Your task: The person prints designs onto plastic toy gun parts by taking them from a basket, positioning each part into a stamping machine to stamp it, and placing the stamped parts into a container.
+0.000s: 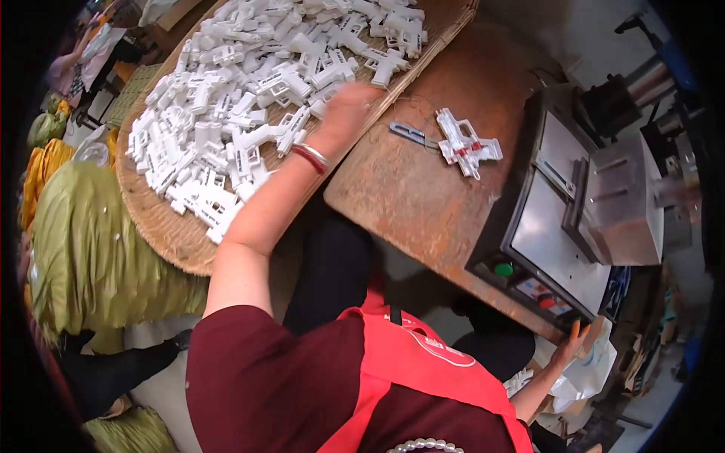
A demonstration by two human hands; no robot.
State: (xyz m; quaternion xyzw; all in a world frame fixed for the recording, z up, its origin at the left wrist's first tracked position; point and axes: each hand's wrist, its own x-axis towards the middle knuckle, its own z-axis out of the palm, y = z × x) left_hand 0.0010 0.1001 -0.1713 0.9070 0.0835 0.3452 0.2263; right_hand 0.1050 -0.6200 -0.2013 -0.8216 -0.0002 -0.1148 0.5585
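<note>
My left hand (351, 109), smeared by motion, is over the right edge of a heap of white plastic toy guns (249, 87). Whether its fingers hold anything is hidden. The heap lies on a wide round woven tray (170, 245). My right hand (568, 349) is low at the right, beside the front corner of a metal-topped machine (547, 219). Its fingers point upward and look stretched out, with nothing plainly held. On the wooden table (400, 181), white toy guns with red parts (468, 145) lie together next to a small blue-grey cutting tool (411, 134).
The machine's metal box-shaped head (623, 200) sits on its right side, near a green button (504, 269). A white plastic bag (589, 370) is by my right hand. Large green sacks (98, 241) and yellow cloth (49, 170) stand left of the tray. Another person (83, 64) is at the far left.
</note>
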